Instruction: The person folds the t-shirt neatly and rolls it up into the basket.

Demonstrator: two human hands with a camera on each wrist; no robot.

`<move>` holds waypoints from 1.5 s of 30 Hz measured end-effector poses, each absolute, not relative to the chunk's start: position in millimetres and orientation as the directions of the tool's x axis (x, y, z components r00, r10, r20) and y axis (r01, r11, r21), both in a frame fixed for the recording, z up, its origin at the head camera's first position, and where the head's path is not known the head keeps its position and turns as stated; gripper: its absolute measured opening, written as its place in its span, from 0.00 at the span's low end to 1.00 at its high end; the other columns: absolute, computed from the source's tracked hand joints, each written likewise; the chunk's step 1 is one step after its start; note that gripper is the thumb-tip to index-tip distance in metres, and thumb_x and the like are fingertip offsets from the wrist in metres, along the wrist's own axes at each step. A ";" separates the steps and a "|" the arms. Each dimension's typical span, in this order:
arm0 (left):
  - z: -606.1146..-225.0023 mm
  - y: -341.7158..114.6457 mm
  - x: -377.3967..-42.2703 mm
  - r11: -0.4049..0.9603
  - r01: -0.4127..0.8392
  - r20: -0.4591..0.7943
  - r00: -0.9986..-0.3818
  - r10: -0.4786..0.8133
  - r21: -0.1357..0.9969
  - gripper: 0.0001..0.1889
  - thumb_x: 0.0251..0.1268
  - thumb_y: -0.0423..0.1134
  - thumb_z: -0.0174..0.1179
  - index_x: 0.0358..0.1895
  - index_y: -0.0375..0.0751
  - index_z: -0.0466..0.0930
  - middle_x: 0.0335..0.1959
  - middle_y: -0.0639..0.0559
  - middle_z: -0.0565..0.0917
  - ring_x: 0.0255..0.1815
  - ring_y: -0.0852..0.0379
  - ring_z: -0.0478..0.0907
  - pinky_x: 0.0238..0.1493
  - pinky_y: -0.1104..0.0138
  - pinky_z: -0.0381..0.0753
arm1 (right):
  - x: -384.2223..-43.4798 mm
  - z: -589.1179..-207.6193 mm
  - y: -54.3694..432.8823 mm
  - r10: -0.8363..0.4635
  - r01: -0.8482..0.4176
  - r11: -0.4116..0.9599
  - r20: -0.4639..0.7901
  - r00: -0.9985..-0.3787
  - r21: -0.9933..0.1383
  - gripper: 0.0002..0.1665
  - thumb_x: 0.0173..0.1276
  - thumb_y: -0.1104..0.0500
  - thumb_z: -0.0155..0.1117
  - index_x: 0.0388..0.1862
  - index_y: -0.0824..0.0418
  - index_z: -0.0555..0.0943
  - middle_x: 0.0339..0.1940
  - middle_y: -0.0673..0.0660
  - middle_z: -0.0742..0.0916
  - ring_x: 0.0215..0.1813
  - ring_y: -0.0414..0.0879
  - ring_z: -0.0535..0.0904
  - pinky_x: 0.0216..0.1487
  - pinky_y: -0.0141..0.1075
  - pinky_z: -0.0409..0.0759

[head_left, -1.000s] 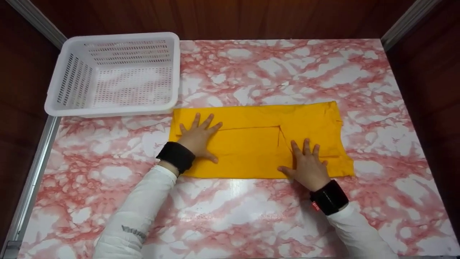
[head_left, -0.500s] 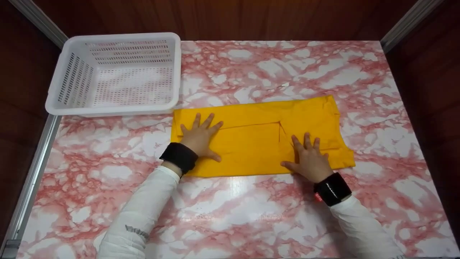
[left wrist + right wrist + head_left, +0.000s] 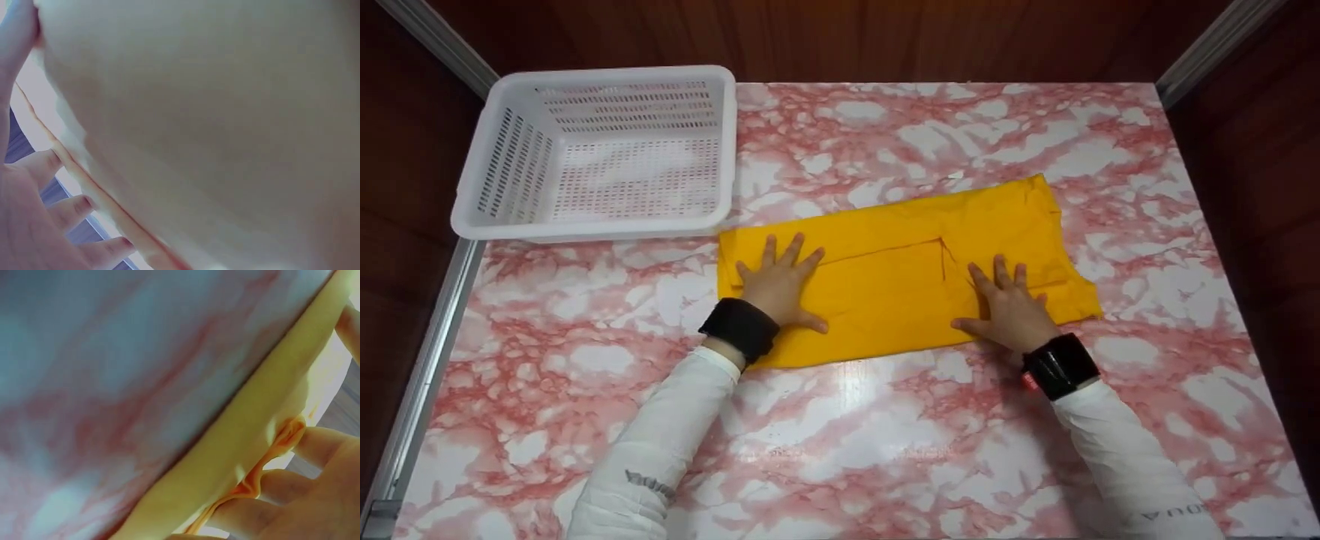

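A folded yellow garment [image 3: 885, 292], its kind unclear, lies flat across the middle of the table, its right end angled toward the back. My left hand [image 3: 777, 289] rests on its left part with fingers spread. On the right part lies my right hand [image 3: 1011, 319], fingers likewise spread and thumb pointing left. The left wrist view is mostly blurred pale cloth, with the hand's fingers [image 3: 73, 214] touching it. In the right wrist view the garment's yellow edge [image 3: 236, 433] runs beside the fingers [image 3: 275, 486], where the cloth puckers.
A white perforated plastic basket [image 3: 727, 150] stands at the back left, its front right corner close to the garment. The table [image 3: 870, 465] has a red and white marbled top. Dark wood-look panels [image 3: 840, 37] enclose it at the back and sides.
My right hand has slid toward the back, carrying the garment's right end with it, so the cloth now lies slanted. The left hand has stayed nearly in place.
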State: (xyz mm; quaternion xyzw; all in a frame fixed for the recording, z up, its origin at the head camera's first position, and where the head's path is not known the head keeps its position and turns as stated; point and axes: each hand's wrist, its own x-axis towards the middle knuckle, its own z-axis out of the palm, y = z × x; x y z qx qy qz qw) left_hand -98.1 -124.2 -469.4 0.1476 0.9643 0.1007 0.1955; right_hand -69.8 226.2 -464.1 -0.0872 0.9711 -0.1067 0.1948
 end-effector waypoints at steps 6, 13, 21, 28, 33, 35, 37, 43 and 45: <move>-470.2 -123.2 -95.7 0.943 0.233 -0.343 -0.888 0.305 0.237 0.64 0.28 0.77 0.64 0.75 0.62 0.44 0.78 0.48 0.37 0.74 0.31 0.32 0.53 0.23 0.47 | -82.1 -464.9 230.7 -0.248 -0.141 0.947 -0.376 -0.893 -0.290 0.59 0.56 0.27 0.57 0.77 0.52 0.46 0.76 0.69 0.43 0.72 0.74 0.33 0.54 0.78 0.43; -471.0 -121.7 -93.2 0.959 0.223 -0.333 -0.904 0.270 0.173 0.64 0.28 0.80 0.59 0.76 0.62 0.42 0.78 0.47 0.38 0.74 0.31 0.34 0.53 0.25 0.52 | -97.4 -462.6 234.6 -0.289 -0.163 0.931 -0.388 -0.875 -0.326 0.58 0.57 0.30 0.59 0.77 0.50 0.45 0.76 0.67 0.41 0.73 0.71 0.31 0.55 0.78 0.39; -468.6 -120.7 -90.5 0.967 0.212 -0.339 -0.908 0.248 0.139 0.64 0.30 0.81 0.57 0.76 0.60 0.42 0.77 0.45 0.40 0.74 0.30 0.38 0.50 0.25 0.57 | -114.1 -461.1 235.3 -0.315 -0.181 0.921 -0.386 -0.867 -0.345 0.58 0.57 0.32 0.62 0.77 0.49 0.46 0.77 0.64 0.41 0.74 0.69 0.30 0.58 0.77 0.37; -468.2 -119.8 -89.5 0.973 0.195 -0.339 -0.913 0.225 0.121 0.64 0.30 0.83 0.55 0.76 0.60 0.42 0.77 0.44 0.40 0.73 0.29 0.41 0.48 0.26 0.60 | -125.9 -459.4 234.8 -0.326 -0.183 0.914 -0.390 -0.861 -0.361 0.58 0.56 0.32 0.64 0.77 0.49 0.48 0.78 0.62 0.41 0.75 0.66 0.30 0.60 0.75 0.36; -468.8 -120.2 -89.1 0.974 0.189 -0.344 -0.912 0.221 0.125 0.64 0.29 0.84 0.54 0.76 0.59 0.42 0.77 0.43 0.41 0.72 0.27 0.42 0.46 0.25 0.61 | -134.3 -458.1 234.5 -0.329 -0.177 0.913 -0.407 -0.852 -0.367 0.57 0.56 0.34 0.64 0.77 0.49 0.48 0.78 0.59 0.40 0.75 0.64 0.29 0.61 0.73 0.35; -467.8 -121.1 -89.2 0.973 0.194 -0.346 -0.911 0.227 0.126 0.64 0.30 0.83 0.55 0.76 0.59 0.43 0.77 0.42 0.41 0.72 0.27 0.43 0.45 0.26 0.63 | -137.9 -458.3 234.4 -0.332 -0.179 0.914 -0.415 -0.847 -0.365 0.57 0.56 0.34 0.64 0.77 0.49 0.48 0.78 0.59 0.40 0.75 0.63 0.29 0.62 0.73 0.34; -466.0 -122.5 -89.5 0.970 0.204 -0.347 -0.907 0.237 0.129 0.64 0.30 0.82 0.57 0.76 0.58 0.43 0.77 0.41 0.42 0.72 0.27 0.44 0.44 0.27 0.64 | -141.6 -458.3 234.1 -0.335 -0.179 0.913 -0.424 -0.841 -0.367 0.57 0.56 0.34 0.65 0.77 0.48 0.48 0.78 0.58 0.39 0.75 0.63 0.28 0.62 0.73 0.34; -461.9 -127.2 -91.2 0.968 0.224 -0.351 -0.903 0.248 0.109 0.65 0.30 0.81 0.59 0.76 0.58 0.44 0.77 0.40 0.44 0.71 0.28 0.48 0.42 0.31 0.71 | -153.4 -456.4 232.0 -0.362 -0.191 0.901 -0.433 -0.825 -0.389 0.57 0.56 0.36 0.66 0.77 0.49 0.49 0.78 0.57 0.39 0.75 0.63 0.27 0.61 0.74 0.33; -461.3 -127.9 -90.9 0.967 0.233 -0.347 -0.903 0.253 0.099 0.65 0.30 0.81 0.59 0.76 0.57 0.44 0.76 0.40 0.45 0.71 0.28 0.49 0.40 0.33 0.73 | -157.1 -456.1 231.9 -0.369 -0.196 0.899 -0.434 -0.822 -0.392 0.56 0.56 0.36 0.66 0.77 0.48 0.49 0.78 0.57 0.38 0.75 0.63 0.27 0.61 0.74 0.33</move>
